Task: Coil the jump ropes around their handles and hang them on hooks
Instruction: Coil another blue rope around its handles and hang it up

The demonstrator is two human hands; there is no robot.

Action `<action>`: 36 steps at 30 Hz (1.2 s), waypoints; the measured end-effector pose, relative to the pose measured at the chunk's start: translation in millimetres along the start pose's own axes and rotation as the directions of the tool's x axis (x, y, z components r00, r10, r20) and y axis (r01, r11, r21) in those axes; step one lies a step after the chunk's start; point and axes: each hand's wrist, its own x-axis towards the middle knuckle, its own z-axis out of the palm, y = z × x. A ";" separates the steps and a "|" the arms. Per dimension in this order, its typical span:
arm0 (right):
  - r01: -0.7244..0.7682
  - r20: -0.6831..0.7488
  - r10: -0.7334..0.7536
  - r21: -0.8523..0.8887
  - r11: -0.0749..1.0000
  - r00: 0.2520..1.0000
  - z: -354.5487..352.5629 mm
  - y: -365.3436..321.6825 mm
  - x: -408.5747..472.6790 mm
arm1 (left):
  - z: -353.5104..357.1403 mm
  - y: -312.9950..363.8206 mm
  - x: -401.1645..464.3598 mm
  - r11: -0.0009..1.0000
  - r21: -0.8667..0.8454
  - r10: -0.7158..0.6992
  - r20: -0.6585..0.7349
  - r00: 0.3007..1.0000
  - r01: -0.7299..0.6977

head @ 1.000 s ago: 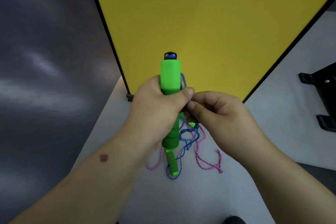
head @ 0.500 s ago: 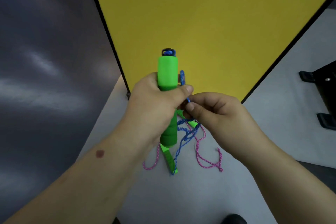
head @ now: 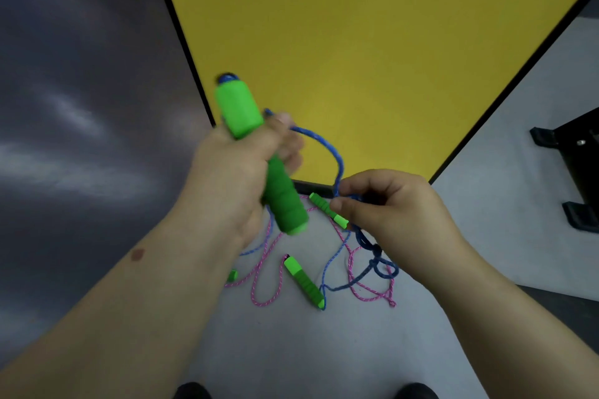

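While most of the blue rope [head: 337, 165] is trailing loose, the coiling is looking barely begun, and no turns are showing around the big green handle [head: 259, 152] near the middle of the frame. Its slack is dropping from the right hand to a tangle on the grey floor [head: 291, 350] at lower centre, where it is crossing a pink rope [head: 265, 288] that is lying wholly uncoiled. Three smaller green handles are lying there too: one [head: 304, 282] at lower centre, one [head: 327, 209] partly hidden just left of the right hand, and a tip of another [head: 232, 275] peeking out beside the left forearm. No hooks are showing anywhere, so the hanging is judged to be entirely ahead, and both ropes are remaining to be wound.

Left of centre, the left hand [head: 233, 172] is clenching round the big handle, holding it tilted with its blue-capped end towards the upper left; the fingers are blurred. Right of centre, the right hand [head: 389, 214] is pinching the blue rope between thumb and curled fingers, drawing an arc of it out from the handle's upper part against the yellow panel [head: 356, 26].
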 end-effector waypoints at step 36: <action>-0.225 -0.353 0.236 0.073 0.972 0.905 -13.9 37.0 26.4 | -35.8 22.8 25.8 0.933 0.167 0.350 -0.234 0.907 -0.317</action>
